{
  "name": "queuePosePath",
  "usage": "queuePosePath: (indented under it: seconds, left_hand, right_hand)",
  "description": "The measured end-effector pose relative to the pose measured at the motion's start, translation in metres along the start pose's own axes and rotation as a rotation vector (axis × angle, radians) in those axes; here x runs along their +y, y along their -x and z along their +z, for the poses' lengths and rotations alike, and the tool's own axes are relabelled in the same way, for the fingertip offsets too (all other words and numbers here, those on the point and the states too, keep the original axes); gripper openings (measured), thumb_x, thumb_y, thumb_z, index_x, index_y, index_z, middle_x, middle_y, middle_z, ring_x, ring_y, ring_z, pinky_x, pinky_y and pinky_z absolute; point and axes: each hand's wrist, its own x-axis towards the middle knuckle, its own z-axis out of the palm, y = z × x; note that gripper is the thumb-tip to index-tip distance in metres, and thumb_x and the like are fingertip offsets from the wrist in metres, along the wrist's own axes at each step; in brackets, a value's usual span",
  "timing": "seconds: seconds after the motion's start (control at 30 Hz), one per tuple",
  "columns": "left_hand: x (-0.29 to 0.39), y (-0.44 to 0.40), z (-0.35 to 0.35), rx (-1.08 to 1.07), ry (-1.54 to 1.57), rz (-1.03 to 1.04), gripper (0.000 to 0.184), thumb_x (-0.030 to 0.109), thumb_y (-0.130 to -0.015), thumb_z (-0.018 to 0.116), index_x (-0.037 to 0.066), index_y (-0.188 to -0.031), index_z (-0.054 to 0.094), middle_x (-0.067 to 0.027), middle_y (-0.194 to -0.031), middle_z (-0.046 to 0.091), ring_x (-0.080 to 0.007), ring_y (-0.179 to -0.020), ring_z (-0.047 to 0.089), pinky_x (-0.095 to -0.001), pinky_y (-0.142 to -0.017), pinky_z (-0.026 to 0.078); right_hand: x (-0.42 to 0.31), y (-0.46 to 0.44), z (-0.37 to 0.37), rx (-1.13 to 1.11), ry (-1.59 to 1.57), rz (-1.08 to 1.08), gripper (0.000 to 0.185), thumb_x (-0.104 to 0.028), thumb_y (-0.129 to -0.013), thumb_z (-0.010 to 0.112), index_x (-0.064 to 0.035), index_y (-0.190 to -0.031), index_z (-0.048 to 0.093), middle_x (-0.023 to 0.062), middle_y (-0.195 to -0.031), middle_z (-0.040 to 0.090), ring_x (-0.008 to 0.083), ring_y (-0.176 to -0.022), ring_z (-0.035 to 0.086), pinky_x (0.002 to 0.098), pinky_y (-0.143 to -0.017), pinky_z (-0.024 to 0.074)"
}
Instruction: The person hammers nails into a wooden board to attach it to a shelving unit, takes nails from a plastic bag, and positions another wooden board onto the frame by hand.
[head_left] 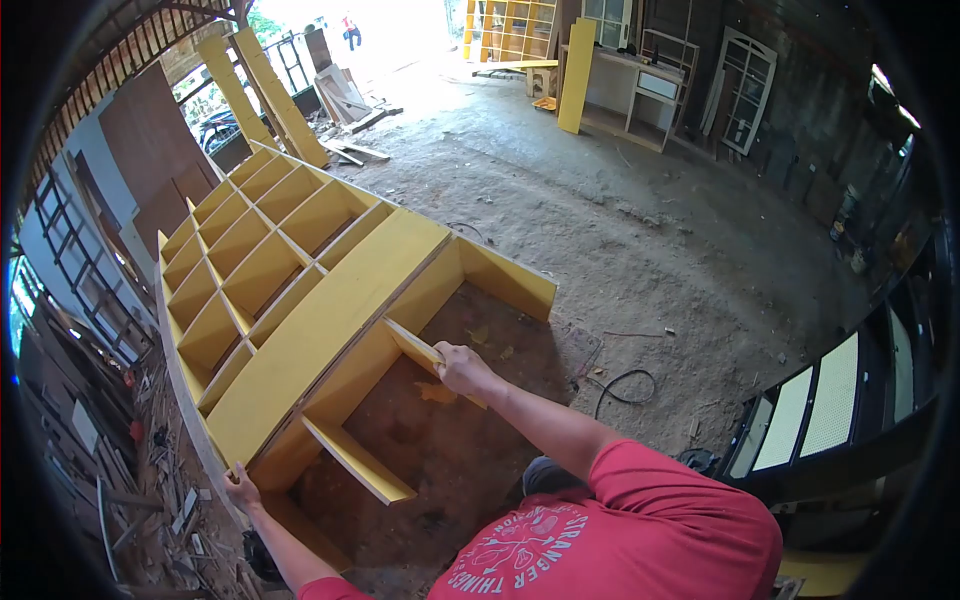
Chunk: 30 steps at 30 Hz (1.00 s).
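Observation:
A large yellow wooden shelf unit lies on the ground before me, with a grid of compartments at its far end and a wide flat panel across it. My right hand is closed around the outer end of a yellow divider board that juts from the panel toward me. At the unit's near left corner, my left hand grips the edge, its fingertips partly hidden. Between my hands, a second yellow divider projects from the same panel, touched by neither hand.
A black cable curls on the dirt floor to the right. Scrap wood litters the left side. Dark-framed panels stand at right. Tall yellow boards and a white-framed window lean farther back.

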Motion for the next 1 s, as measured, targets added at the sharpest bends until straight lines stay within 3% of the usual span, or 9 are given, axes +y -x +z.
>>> queuePosePath:
  seconds: [0.93,1.0]
  left_hand:
    - [0.012,0.006,-0.006,0.001,0.018,-0.011,0.054,0.049,-0.099,0.071,-0.004,-0.106,0.066,-0.0194,-0.099,0.070,-0.0347,-0.091,0.065,-0.0456,-0.084,0.053]
    - [0.005,0.002,-0.001,0.043,-0.017,0.056,0.053,0.047,-0.099,0.072,-0.004,-0.106,0.066,-0.0194,-0.099,0.070,-0.0342,-0.091,0.066,-0.0455,-0.084,0.053]
  right_hand:
    - [0.001,0.001,0.003,0.016,0.013,-0.018,0.034,-0.021,-0.099,0.063,-0.0050,-0.129,0.064,0.0277,-0.110,0.073,0.0457,-0.107,0.070,0.0520,-0.093,0.0540]
    - [0.001,0.000,0.003,0.013,0.003,-0.018,0.034,-0.021,-0.099,0.063,-0.0044,-0.129,0.064,0.0279,-0.110,0.073,0.0457,-0.107,0.070,0.0519,-0.093,0.0540]
